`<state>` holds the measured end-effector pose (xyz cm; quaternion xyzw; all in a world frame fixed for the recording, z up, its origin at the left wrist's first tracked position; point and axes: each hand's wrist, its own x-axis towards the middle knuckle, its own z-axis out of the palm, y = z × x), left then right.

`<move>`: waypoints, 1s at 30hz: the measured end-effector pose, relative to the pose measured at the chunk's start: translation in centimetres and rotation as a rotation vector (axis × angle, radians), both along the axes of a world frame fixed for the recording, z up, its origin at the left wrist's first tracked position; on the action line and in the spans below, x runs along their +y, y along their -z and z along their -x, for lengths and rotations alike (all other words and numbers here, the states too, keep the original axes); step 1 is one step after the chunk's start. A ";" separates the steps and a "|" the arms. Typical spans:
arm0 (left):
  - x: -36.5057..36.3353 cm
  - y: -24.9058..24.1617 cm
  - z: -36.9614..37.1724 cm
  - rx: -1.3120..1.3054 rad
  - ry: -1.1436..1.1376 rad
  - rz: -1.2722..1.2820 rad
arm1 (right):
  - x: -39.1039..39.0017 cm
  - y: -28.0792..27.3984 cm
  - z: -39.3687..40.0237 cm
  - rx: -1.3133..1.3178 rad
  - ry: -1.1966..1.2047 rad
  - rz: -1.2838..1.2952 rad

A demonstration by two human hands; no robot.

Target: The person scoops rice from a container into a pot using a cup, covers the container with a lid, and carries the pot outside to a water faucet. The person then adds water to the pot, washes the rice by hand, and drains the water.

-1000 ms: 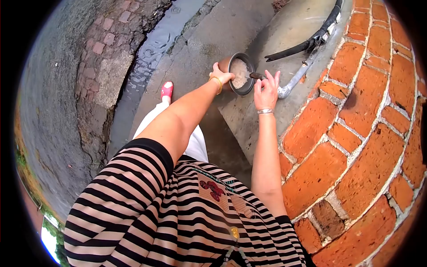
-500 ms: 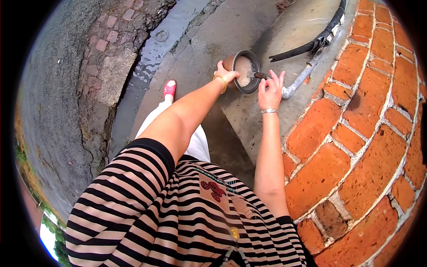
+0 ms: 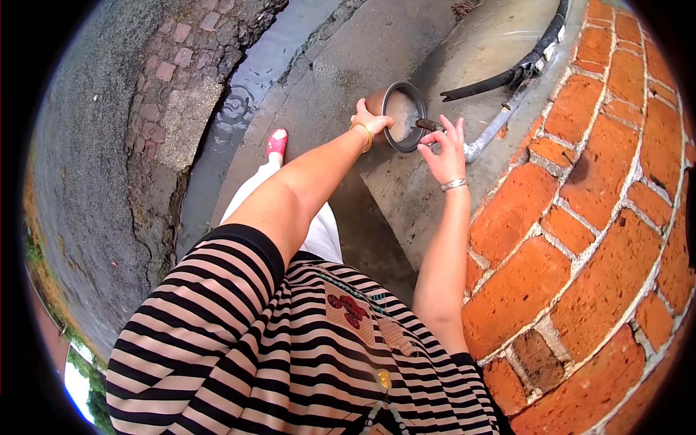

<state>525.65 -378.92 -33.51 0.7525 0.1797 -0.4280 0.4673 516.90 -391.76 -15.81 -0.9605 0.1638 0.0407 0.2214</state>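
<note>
The right hand [image 3: 446, 151] pinches the dark tap handle [image 3: 426, 125] between thumb and forefinger, the other fingers spread; the spout itself is hidden behind the pot rim. The left hand [image 3: 371, 121] grips the near rim of the metal pot [image 3: 397, 110], tilted above the concrete step's [image 3: 435, 196] far edge. Its content is hard to make out. Compared with before, the right wrist has turned outward.
</note>
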 end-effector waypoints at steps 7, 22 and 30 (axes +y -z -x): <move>-0.1 0.1 0.0 0.024 -0.003 0.019 | -0.3 -0.1 -0.3 0.139 -0.011 0.001; 0.4 -2.2 -0.2 0.081 0.131 -0.021 | -1.0 0.2 -4.7 0.270 0.028 0.133; 3.1 0.9 0.4 0.151 0.096 0.040 | -1.5 0.6 -6.7 0.216 0.046 0.146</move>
